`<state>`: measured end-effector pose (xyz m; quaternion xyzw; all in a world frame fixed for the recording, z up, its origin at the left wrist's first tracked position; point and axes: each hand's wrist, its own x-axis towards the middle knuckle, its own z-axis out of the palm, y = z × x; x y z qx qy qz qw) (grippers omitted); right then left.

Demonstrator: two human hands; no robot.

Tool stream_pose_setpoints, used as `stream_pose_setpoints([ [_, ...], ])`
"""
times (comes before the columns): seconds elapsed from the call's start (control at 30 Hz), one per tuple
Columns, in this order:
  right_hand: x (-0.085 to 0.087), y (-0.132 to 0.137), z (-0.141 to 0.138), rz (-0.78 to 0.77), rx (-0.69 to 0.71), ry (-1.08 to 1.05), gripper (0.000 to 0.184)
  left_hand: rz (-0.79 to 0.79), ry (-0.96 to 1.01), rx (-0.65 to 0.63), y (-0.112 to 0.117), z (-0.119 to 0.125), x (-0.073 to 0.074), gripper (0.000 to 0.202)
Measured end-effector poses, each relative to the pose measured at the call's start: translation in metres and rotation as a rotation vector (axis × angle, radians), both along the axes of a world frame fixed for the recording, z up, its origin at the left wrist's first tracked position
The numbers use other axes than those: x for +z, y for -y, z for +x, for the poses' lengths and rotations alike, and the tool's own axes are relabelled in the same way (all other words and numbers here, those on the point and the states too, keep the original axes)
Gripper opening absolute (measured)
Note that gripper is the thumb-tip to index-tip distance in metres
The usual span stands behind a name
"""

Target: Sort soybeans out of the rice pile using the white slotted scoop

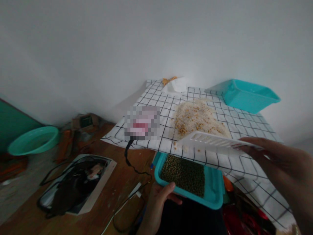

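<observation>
My left hand (160, 199) grips the near left edge of a turquoise plastic tray (214, 192), thumb over the rim. Tan round beans (172, 164) lie in the tray's left part, beside dark green beans (195, 178). In my right hand (276, 153) is a white slotted plastic plate (217, 141), pinched at its right end and tilted over the table's front edge. Just beyond the plate spreads a heap of pale grain mixed with yellow kernels (195, 116), with a few kernels scattered nearer the edge. The plate hides part of the heap's near side.
A white checked cloth (161, 98) covers the table. A turquoise bin (249, 96) stands at the back right, white paper (176, 85) at the back. A pixelated object (141, 123) with a black strap lies left. Below are a black bag (75, 186), cables and a green basin (34, 140).
</observation>
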<state>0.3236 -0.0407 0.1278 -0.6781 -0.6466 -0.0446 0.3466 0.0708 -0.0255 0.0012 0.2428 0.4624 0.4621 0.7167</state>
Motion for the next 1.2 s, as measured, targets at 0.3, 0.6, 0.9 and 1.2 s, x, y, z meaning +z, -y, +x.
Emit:
stream_pose_setpoints([
  [0.3, -0.009, -0.021, -0.011, 0.063, 0.056, -0.036, 0.033, -0.024, -0.016, 0.051, -0.002, 0.001, -0.018, 0.017],
  [0.6, -0.008, -0.019, -0.005, 0.003, 0.185, 0.045, 0.021, 0.000, 0.004, 0.015, -0.001, -0.002, -0.023, 0.025],
  [0.9, 0.000, -0.005, 0.012, -0.051, 0.153, -0.054, 0.018, 0.017, 0.021, -0.004, -0.004, 0.000, -0.027, 0.037],
  [1.2, -0.020, 0.020, 0.058, -0.018, -0.200, -0.083, 0.037, -0.007, 0.025, -0.022, -0.004, -0.002, -0.022, 0.029],
])
